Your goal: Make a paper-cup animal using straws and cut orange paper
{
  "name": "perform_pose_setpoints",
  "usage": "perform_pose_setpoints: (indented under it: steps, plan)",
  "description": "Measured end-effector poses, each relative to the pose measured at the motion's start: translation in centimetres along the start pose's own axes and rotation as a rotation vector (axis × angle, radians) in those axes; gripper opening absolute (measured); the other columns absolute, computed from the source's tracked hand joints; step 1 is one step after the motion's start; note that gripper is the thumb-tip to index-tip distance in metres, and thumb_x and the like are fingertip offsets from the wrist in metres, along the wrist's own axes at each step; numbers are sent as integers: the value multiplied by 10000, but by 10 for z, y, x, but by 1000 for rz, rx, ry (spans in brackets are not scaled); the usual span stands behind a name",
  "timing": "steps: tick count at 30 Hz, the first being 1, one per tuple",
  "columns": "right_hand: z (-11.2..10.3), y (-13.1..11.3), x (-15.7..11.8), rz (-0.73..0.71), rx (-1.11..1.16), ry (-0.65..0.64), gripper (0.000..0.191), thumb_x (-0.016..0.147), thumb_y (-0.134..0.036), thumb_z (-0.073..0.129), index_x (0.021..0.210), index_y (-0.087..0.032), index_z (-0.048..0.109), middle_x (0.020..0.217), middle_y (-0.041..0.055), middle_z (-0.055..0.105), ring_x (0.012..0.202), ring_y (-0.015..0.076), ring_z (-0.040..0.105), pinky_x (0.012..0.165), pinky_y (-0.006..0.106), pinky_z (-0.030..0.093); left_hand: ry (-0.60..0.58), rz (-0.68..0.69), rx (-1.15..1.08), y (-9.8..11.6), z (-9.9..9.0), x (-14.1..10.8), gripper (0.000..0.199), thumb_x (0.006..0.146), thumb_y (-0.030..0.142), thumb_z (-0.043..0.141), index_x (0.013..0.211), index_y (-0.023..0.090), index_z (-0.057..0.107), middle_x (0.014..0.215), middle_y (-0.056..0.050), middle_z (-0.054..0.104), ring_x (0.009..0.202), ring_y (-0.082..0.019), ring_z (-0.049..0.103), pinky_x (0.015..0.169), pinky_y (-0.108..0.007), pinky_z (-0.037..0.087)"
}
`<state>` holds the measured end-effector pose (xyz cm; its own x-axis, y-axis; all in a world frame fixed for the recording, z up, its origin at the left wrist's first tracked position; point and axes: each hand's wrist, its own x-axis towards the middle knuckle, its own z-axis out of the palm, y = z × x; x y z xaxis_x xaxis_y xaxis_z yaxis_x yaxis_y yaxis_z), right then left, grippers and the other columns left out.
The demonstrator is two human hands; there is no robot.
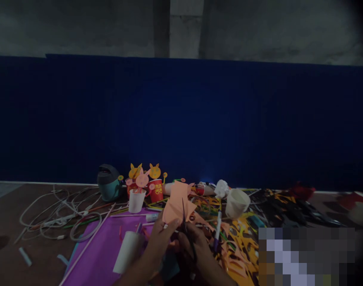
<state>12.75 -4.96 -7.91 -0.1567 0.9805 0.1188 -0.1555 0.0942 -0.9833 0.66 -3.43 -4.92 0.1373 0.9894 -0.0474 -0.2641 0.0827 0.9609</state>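
Together, the left hand (162, 242) and right hand (193, 242) meet at lower centre, around a peach paper (177, 204) and scissors (183, 216).

The left hand grips the paper's lower edge, its forearm slanting in from the lower left; the right hand, clenched on the scissors, comes from the lower right, with the dark blades pointing up across the sheet. Just right of it, a marker pen (218, 226) with a purple end angles upward. Under the left forearm, a white paper tube (127, 252) lies on a purple sheet (92, 258). Farther up, a white paper cup (136, 200) stands beside a red cup (156, 191) with paper animal figures. Orange paper scraps (237, 254) spread across the lower right, below a beige cup (237, 203). White cable coils (59, 214) lie at the left, and a dark blue wall (181, 119) fills the frame behind.
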Motion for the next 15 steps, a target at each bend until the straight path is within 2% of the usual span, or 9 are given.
perform_pose_setpoints:
  steps: [2, 6, 12, 15]
  plan:
    - [0, 1, 0, 0, -11, 10, 350, 748, -488, 675, 835, -152, 630, 559, -44, 467, 474, 88, 384, 443, 205, 327, 14, 24, 24, 0, 0, 1, 345, 707, 377, 678, 994, 186, 682, 830, -58, 717, 707, -202, 657, 595, -263, 518]
    - [-1, 8, 1, 0, 26, 6, 378, 750, -523, 662, 843, -159, 621, 576, -45, 457, 469, 85, 365, 441, 208, 319, 23, 10, 37, 0, 0, 1, 330, 702, 379, 686, 941, 152, 694, 675, -40, 690, 580, -162, 613, 542, -236, 484]
    - [-1, 8, 0, 0, 42, 8, 362, 775, -509, 648, 854, -157, 614, 609, -39, 473, 484, 80, 363, 458, 206, 320, 58, -15, 12, 2, 2, 0, 418, 653, 433, 743, 980, 179, 687, 763, -46, 719, 594, -167, 631, 579, -256, 500]
    - [0, 6, -1, -18, 31, 21, 362, 762, -514, 657, 826, -160, 617, 569, -52, 444, 468, 77, 335, 433, 200, 297, 33, 3, 4, 1, 0, 1, 414, 674, 419, 733, 1009, 182, 679, 803, -55, 725, 675, -188, 659, 623, -267, 509]
